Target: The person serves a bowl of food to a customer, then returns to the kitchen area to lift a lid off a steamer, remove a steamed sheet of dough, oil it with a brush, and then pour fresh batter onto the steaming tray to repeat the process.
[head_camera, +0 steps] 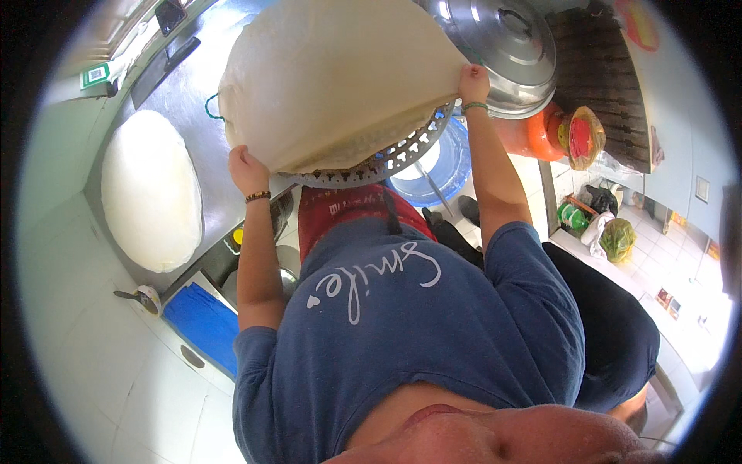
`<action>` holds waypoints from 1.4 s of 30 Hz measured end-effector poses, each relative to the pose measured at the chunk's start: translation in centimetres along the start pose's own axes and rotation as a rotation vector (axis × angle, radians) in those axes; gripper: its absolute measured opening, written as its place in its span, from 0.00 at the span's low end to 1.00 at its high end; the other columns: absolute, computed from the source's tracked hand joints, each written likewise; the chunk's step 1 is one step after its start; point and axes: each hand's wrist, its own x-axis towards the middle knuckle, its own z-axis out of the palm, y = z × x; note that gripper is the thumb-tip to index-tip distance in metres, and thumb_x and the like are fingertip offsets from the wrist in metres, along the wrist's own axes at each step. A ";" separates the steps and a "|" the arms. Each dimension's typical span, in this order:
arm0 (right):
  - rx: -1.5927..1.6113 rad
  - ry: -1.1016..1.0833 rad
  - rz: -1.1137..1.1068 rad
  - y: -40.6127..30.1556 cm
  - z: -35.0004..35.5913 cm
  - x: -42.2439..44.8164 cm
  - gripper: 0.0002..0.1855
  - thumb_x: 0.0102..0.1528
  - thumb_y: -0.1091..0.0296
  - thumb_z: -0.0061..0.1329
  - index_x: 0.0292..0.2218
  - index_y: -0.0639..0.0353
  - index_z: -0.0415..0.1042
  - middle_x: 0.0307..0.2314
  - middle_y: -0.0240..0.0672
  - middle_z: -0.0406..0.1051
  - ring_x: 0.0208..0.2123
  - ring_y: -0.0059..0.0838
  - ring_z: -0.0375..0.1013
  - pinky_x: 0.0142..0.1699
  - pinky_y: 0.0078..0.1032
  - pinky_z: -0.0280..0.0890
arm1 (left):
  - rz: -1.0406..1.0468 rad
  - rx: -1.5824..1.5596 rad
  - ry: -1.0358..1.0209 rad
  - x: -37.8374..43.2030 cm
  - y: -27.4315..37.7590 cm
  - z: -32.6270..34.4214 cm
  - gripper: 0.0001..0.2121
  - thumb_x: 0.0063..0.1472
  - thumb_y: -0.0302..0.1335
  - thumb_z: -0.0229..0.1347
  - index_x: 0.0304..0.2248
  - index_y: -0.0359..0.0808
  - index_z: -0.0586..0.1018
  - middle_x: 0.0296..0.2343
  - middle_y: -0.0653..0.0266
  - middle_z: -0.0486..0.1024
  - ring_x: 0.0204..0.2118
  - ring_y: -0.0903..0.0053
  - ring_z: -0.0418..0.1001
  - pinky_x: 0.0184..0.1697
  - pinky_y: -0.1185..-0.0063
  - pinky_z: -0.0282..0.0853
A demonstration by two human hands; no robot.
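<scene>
A large, thin, round sheet of dough (348, 75) spans the top of the view. My left hand (249, 168) grips its lower left edge, and my right hand (475, 84) pinches its right edge. The near edge is folded or hangs slack between them. Beneath the sheet shows the rim of a round perforated metal tray (406, 155). A green cord loop (213, 109) sticks out at the sheet's left side. A second pale sheet, oval in this view (152, 191), lies on the metal worktop (194, 124) at the left.
A large steel pot lid (510, 46) is beyond my right hand. Below the tray stands a blue basin (449, 165). An orange gas cylinder (542, 136) stands at the right. Another person in dark clothing (603, 325) is close at my right. A blue cloth (200, 319) lies at the lower left.
</scene>
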 end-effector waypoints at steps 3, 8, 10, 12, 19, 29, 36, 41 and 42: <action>0.054 -0.010 0.032 -1.4 -1.2 -0.9 0.14 0.45 0.59 0.44 0.29 0.62 0.67 0.24 0.45 0.69 0.29 0.40 0.69 0.35 0.28 0.62 | 0.047 0.057 0.013 -0.1 0.0 -0.5 0.07 0.50 0.22 0.42 0.28 0.30 0.71 0.26 0.53 0.70 0.30 0.61 0.68 0.34 0.73 0.62; -0.022 0.012 0.054 1.3 -0.5 -0.8 0.14 0.46 0.58 0.43 0.28 0.60 0.66 0.24 0.45 0.69 0.29 0.41 0.69 0.35 0.31 0.62 | 0.097 0.087 0.017 -0.5 -0.5 -0.4 0.07 0.51 0.23 0.42 0.27 0.30 0.71 0.26 0.53 0.70 0.30 0.61 0.67 0.34 0.72 0.62; -0.032 -0.004 0.040 1.7 -0.2 -1.1 0.13 0.46 0.58 0.43 0.29 0.60 0.65 0.25 0.44 0.69 0.29 0.42 0.68 0.35 0.32 0.62 | 0.071 0.119 0.005 -0.9 -1.2 0.0 0.07 0.50 0.23 0.42 0.27 0.30 0.71 0.26 0.53 0.70 0.31 0.60 0.67 0.34 0.71 0.62; -0.012 -0.020 0.016 2.5 -0.1 -1.4 0.13 0.46 0.58 0.43 0.29 0.59 0.64 0.25 0.44 0.68 0.29 0.44 0.68 0.35 0.33 0.62 | 0.000 0.148 -0.079 -1.3 -1.4 0.5 0.08 0.50 0.23 0.42 0.30 0.30 0.69 0.29 0.51 0.69 0.34 0.59 0.66 0.37 0.70 0.61; -0.139 -0.037 0.054 2.0 -0.9 -2.3 0.10 0.46 0.65 0.43 0.28 0.61 0.62 0.26 0.46 0.67 0.30 0.47 0.66 0.35 0.36 0.60 | -0.003 0.298 -0.184 -2.2 -1.7 0.7 0.09 0.51 0.24 0.42 0.32 0.30 0.68 0.28 0.48 0.68 0.34 0.56 0.64 0.39 0.70 0.60; 0.013 -0.631 -0.752 -2.9 -3.2 -15.1 0.08 0.39 0.67 0.49 0.27 0.50 0.71 0.28 0.29 0.68 0.34 0.34 0.65 0.39 0.34 0.57 | 0.692 0.180 -0.389 -9.5 5.8 2.4 0.07 0.47 0.28 0.49 0.29 0.42 0.72 0.28 0.65 0.67 0.35 0.67 0.63 0.37 0.68 0.56; -0.361 -0.800 -0.665 -4.5 -1.5 -11.7 0.06 0.44 0.59 0.44 0.26 0.43 0.70 0.27 0.27 0.69 0.33 0.34 0.65 0.37 0.38 0.54 | 0.467 0.214 -0.556 -7.0 5.4 5.2 0.04 0.49 0.30 0.48 0.27 0.43 0.71 0.27 0.66 0.70 0.34 0.66 0.66 0.38 0.68 0.55; -0.397 -0.628 -0.648 -7.3 0.9 -9.8 0.07 0.44 0.60 0.41 0.26 0.47 0.69 0.25 0.30 0.69 0.31 0.37 0.67 0.36 0.41 0.55 | 0.264 0.416 -0.705 -2.6 7.4 6.0 0.07 0.53 0.33 0.42 0.28 0.42 0.70 0.25 0.61 0.72 0.33 0.65 0.68 0.36 0.66 0.54; -0.370 -0.532 -0.685 -7.0 1.2 -9.8 0.07 0.44 0.60 0.41 0.26 0.47 0.69 0.25 0.31 0.69 0.31 0.37 0.67 0.35 0.41 0.56 | 0.270 0.437 -0.705 -2.3 7.6 6.1 0.08 0.54 0.33 0.42 0.28 0.41 0.70 0.25 0.61 0.72 0.33 0.66 0.69 0.36 0.66 0.54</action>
